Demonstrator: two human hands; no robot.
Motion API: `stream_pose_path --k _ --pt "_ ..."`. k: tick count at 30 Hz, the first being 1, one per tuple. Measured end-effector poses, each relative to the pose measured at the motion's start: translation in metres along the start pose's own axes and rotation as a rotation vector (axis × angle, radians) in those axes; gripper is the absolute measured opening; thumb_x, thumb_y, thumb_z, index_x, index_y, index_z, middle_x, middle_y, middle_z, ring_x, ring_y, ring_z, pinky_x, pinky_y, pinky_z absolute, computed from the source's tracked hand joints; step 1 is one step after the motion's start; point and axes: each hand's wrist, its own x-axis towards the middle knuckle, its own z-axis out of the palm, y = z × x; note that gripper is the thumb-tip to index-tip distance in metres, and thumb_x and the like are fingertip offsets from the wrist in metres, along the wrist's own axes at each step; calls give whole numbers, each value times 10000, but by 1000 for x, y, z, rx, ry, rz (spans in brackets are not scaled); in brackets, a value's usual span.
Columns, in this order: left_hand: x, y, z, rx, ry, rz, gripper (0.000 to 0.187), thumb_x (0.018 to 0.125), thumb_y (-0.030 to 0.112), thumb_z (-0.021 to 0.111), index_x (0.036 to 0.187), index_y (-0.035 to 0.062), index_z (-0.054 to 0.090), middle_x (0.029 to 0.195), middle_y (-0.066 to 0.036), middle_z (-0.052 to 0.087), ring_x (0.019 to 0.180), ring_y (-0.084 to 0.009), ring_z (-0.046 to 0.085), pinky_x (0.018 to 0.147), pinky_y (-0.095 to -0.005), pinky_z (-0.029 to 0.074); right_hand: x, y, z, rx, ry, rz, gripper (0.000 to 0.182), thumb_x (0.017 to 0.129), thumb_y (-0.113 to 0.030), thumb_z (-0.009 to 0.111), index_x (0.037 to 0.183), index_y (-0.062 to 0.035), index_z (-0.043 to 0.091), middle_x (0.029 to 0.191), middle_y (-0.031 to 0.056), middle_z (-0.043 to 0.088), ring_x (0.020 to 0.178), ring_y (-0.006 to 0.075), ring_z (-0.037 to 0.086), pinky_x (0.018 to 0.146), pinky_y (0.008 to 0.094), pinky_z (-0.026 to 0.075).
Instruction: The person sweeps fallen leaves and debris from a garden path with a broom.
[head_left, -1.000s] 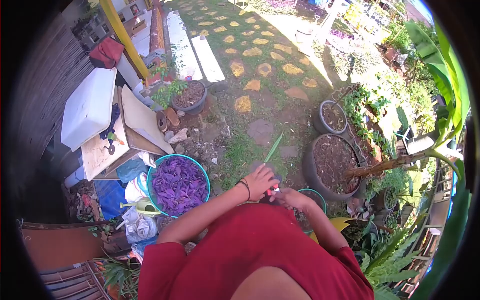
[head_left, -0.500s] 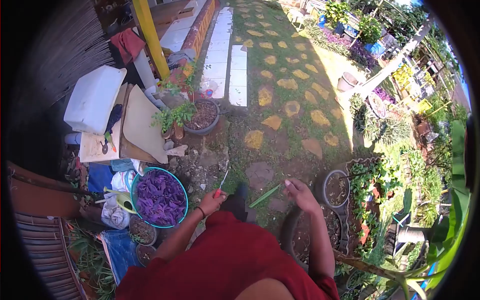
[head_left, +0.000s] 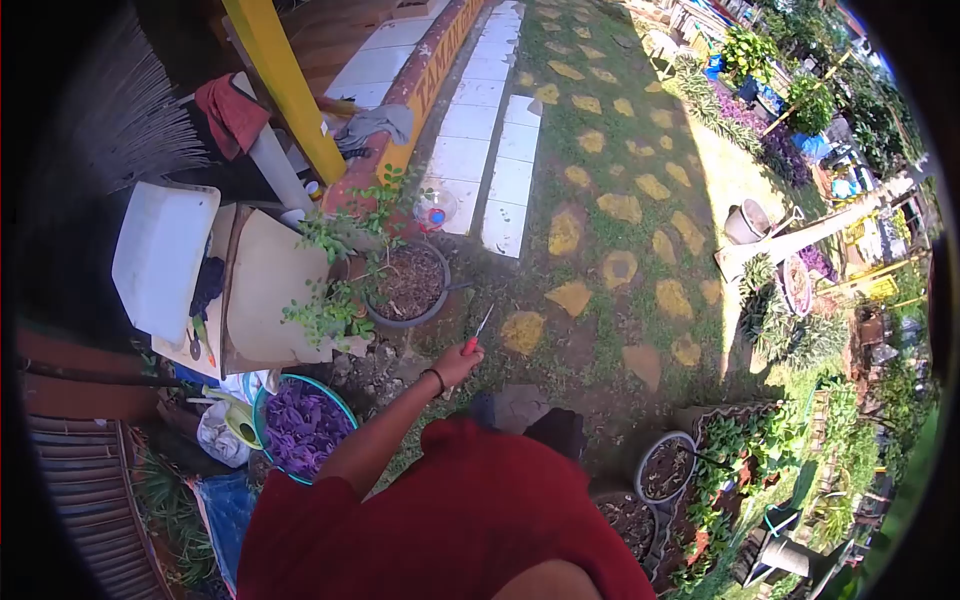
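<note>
My left hand (head_left: pixel 456 366) is closed around the red handle of a knife (head_left: pixel 471 345). Its thin metal blade points forward and slightly right, above the ground. Ahead and to the left of that hand stands a potted plant (head_left: pixel 408 284) with small green leaves. Below and left of my forearm, a teal-rimmed basket (head_left: pixel 334 388) holds purple leaves (head_left: pixel 303 428). My right hand is out of sight, and the long green leaf that was near it no longer shows.
Yellow-painted stepping stones (head_left: pixel 522 332) run through the grass ahead. White tiles (head_left: pixel 465 150) edge a raised porch with a yellow post (head_left: pixel 285 85). On the left are a white bin (head_left: pixel 165 255) and boards (head_left: pixel 275 300). A round pot (head_left: pixel 667 468) stands at the right.
My left hand has reached forward and right with the knife. My right hand has left view, as has the long green leaf beside it. The view has shifted, and my body has moved forward.
</note>
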Motion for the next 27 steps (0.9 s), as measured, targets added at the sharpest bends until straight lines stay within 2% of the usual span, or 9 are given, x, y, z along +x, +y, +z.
stream_pose_path --k 1,3,5,8,11,13,15,22,27 --pt "6 11 0 -4 16 -21 288 926 255 631 1144 68 613 749 35 563 551 -54 483 496 -237 392 11 -21 -5 -69 -2 -30 420 948 -398 602 831 0 676 662 10 570 621 138 585 494 318 488" --pt "40 41 -4 -32 -22 -126 278 925 274 632 1120 76 621 835 15 592 710 -83 574 661 -273 485 40 -73 -19 -188 12 -157 438 951 -411 593 821 -1 674 649 10 564 610 138 583 490 319 482" --pt "87 40 -11 -122 -52 -116 311 930 300 637 1153 85 607 839 19 577 654 -75 548 662 -286 497 74 -128 -35 -289 34 -308 456 954 -425 584 811 -2 673 637 11 557 599 139 580 487 320 477" --pt "149 51 -15 -301 48 -165 318 943 299 634 1184 93 614 772 41 546 563 -53 479 519 -250 434 128 -233 -60 -359 41 -429 482 958 -446 571 796 -3 671 618 11 547 582 139 577 481 321 469" --pt "216 58 -21 -398 169 -209 222 935 293 649 1051 108 612 737 43 527 545 -62 479 545 -265 478 161 -389 -77 -123 19 -78 510 969 -483 529 822 -21 686 603 19 536 539 142 560 472 329 472" --pt "258 61 -29 -591 173 -216 176 921 287 669 927 141 572 738 42 544 541 -67 488 569 -293 508 222 -446 -105 -207 -13 -129 486 967 -475 535 853 -31 696 621 21 542 533 149 556 477 332 504" --pt "281 94 -32 -689 197 -245 174 916 285 677 902 154 564 733 45 552 538 -70 492 571 -300 501 271 -491 -134 46 -189 7 476 967 -471 539 892 -30 701 642 34 554 545 143 563 474 330 508" --pt "409 195 -124 -958 476 -117 152 888 275 711 870 180 594 776 57 608 527 -82 483 635 -308 494 335 -713 -149 -488 -230 -265 405 977 -397 535 988 -32 709 681 48 590 554 139 565 511 291 501" --pt "485 226 -213 -961 637 -127 142 878 266 690 904 166 592 760 18 597 513 -108 468 624 -331 502 350 -794 -133 -405 -121 -336 388 975 -387 540 973 -37 707 687 60 595 580 133 573 525 288 506"
